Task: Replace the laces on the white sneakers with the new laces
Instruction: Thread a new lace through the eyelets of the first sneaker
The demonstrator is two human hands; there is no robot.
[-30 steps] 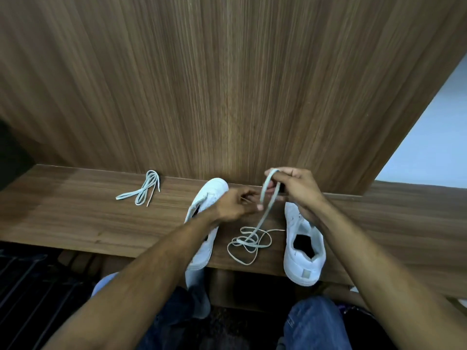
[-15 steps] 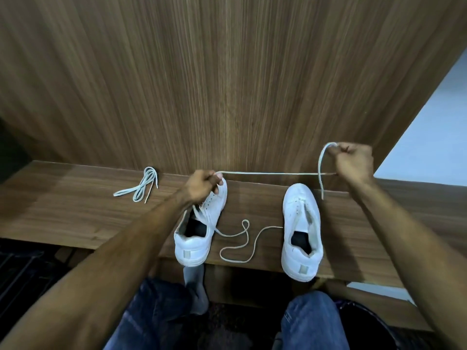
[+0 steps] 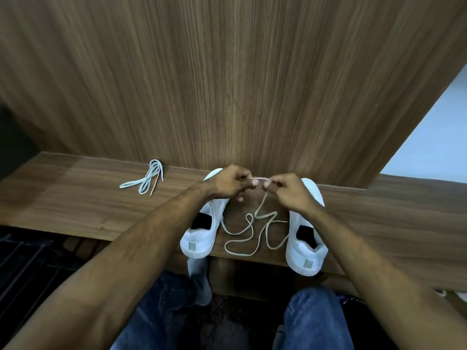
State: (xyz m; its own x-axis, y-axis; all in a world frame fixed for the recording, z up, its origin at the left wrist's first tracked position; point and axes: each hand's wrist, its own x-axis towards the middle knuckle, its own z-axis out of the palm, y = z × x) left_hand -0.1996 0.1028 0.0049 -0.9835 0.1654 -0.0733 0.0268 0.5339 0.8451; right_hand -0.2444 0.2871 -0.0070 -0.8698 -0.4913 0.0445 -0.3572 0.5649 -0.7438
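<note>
Half a second ago the hands stretched the long pale flat lace (image 3: 255, 232) wide; now the left hand (image 3: 228, 184) and right hand (image 3: 290, 192) meet, fingers pinching it between the two white sneakers (image 3: 202, 231) on the brown wooden counter (image 3: 75, 198). They look to be matching its ends before threading.

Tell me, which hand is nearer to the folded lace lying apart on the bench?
The left hand. The folded lace lies to its left; the right hand is farther right, beyond it.

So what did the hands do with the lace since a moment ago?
Half a second ago they held the lace stretched wide apart. Now the left hand and right hand have come together between the sneakers, both still pinching it, and its slack lies curled on the shelf. The two sneakers and the other lace stayed put.
</note>
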